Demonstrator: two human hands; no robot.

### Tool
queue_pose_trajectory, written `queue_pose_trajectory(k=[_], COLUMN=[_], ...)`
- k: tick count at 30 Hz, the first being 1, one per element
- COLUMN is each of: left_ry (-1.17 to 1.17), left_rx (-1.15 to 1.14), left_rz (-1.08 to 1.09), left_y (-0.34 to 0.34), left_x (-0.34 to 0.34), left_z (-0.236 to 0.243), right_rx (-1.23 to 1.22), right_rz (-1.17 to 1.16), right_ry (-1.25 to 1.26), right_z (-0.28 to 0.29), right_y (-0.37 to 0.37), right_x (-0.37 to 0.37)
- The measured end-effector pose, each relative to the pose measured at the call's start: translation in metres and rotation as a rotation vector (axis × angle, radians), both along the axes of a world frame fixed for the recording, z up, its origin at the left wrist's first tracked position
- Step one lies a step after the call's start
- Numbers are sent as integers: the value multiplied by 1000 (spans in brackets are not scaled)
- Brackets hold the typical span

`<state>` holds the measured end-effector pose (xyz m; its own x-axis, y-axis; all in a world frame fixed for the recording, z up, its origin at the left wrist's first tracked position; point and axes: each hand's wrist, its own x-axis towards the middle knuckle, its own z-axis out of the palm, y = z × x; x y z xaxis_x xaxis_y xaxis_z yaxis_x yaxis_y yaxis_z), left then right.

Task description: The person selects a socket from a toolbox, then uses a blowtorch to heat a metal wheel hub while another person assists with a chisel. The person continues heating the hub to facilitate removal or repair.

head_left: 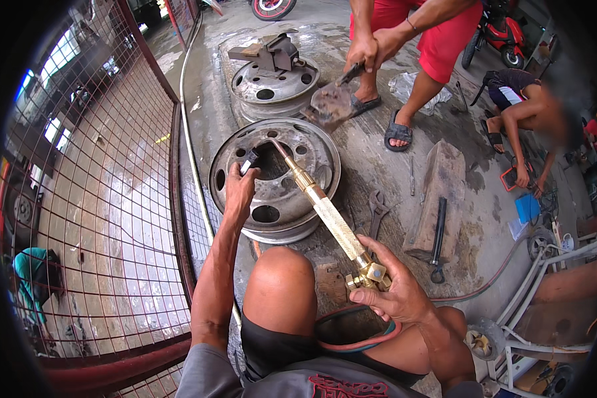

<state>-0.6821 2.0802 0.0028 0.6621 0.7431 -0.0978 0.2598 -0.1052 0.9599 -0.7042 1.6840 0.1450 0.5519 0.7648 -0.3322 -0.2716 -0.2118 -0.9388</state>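
Note:
My right hand (401,292) is closed round the valve end of a brass gas torch (338,225). The torch slants up and left, and its thin copper tip lies over a steel wheel rim (318,192) on the ground. Red and green hoses (371,341) loop below its valves. My left hand (241,189) pinches a small black-and-white piece (249,161), shaped like a lighter, over the rim's left side, a little apart from the torch tip. No flame shows at the tip.
Behind lies a second rim (272,89) with a bench vise (278,53) on it. Ahead, a standing person (411,33) holds a blurred flat metal piece (331,103) by a handle. A wrench (377,209), a wooden block (434,199) and a black-handled tool (439,232) lie right; mesh fencing (113,166) stands left.

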Motion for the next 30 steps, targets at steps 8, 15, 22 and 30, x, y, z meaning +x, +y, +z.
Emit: queue_pose_trajectory(k=[8, 15, 22, 30], left_ry=[-124, -36, -105, -183], left_rx=[-131, 254, 172, -98], left_rz=[-89, 41, 11, 47], left_y=[12, 22, 30, 32], left_x=[-9, -35, -30, -15], left_z=[0, 6, 11, 19], right_rx=[12, 9, 127, 153], right_rz=[25, 85, 123, 111], right_ry=[38, -114, -22, -30], right_z=[-12, -20, -40, -44], right_y=[14, 19, 16, 32], right_x=[9, 15, 20, 23])
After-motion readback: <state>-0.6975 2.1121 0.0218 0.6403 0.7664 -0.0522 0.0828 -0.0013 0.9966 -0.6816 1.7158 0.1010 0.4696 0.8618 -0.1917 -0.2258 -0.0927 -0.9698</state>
